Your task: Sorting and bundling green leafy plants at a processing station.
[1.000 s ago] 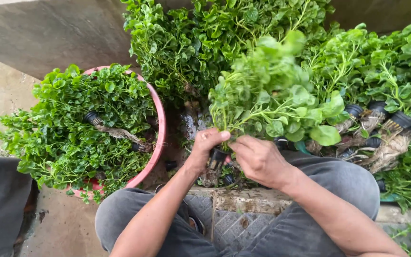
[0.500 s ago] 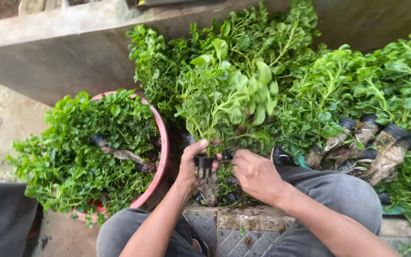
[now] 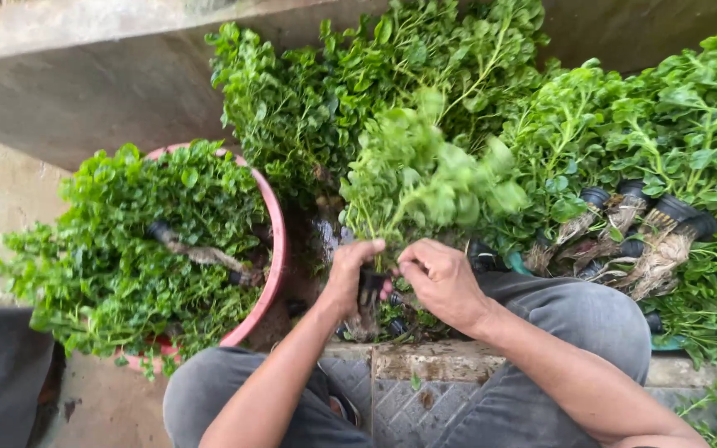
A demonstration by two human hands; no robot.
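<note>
Two bare hands meet at the base of one leafy green seedling bunch [image 3: 425,178]; left hand [image 3: 350,278] is closed around its dark root end, right hand [image 3: 441,282] pinches the stems just beside it. The bunch's long axis runs upward and away from the grip, leaves topmost. Round pink plastic basin [image 3: 275,241] of cuttings lies nearer the left hand.

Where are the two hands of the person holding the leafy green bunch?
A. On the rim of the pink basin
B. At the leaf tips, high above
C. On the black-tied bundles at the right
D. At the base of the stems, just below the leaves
D: the left hand and the right hand meet at the stem base of the green bunch, away from the pink basin.
</note>
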